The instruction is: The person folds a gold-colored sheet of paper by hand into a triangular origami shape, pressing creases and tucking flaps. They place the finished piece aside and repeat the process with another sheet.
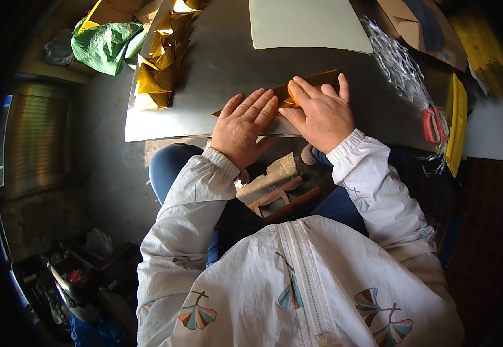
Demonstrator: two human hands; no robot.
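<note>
A sheet of shiny gold foil paper [324,77], partly folded, lies near the front edge of the dark table [217,63]. My left hand [241,128] rests flat on its left part, fingers stretched out and side by side. On its right part presses my right hand [322,115], with fingers spread and the thumb pointing toward the left hand. Both hands are open, and they cover much of the paper, so its full shape is hidden. A row of folded gold foil pieces [158,81] runs along the table's left side.
A pale flat sheet [309,23] lies at the table's far middle. Silvery strips [399,63] and red-handled scissors [435,124] are at the right, beside a yellow packet [456,124]. A green plastic bag [106,47] sits beyond the left edge. Below is a wooden frame [277,194].
</note>
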